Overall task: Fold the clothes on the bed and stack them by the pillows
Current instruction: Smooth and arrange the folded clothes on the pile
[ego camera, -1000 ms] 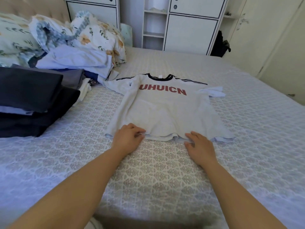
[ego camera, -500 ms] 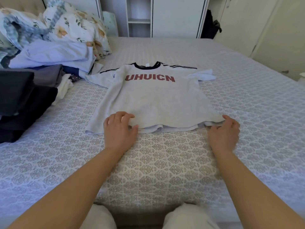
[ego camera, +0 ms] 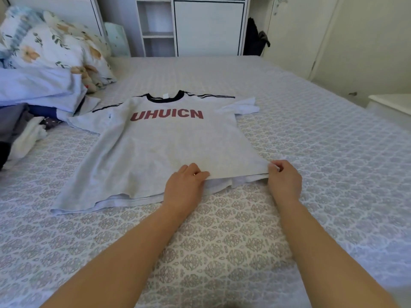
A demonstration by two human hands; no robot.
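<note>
A light grey short-sleeved cotton T-shirt with a black collar and red lettering [ego camera: 160, 150] is lying face up near the middle of the patterned quilted bed [ego camera: 322, 141], its long axis running from the collar at 12 o'clock to the hem at 6 o'clock, nearest the person. The right hand [ego camera: 283, 178] is pinching the hem's corner at about 4 o'clock of the shirt, thumb and fingers clamped on the cloth. The left hand [ego camera: 184, 185] is resting on the hem near its middle; its fingers look curled over the edge, though whether they are gripping it or only pressing it is hard to tell. The coming fold probably turns on the right hand being nearer that side edge, so it could be carried across toward 9 o'clock. A heap of folded dark and pale blue clothes [ego camera: 33, 103] is sitting at 10 o'clock, by the floral pillows [ego camera: 55, 47], cut off by the frame's edge. The shirt's right sleeve is crumpled, its shape unclear.
</note>
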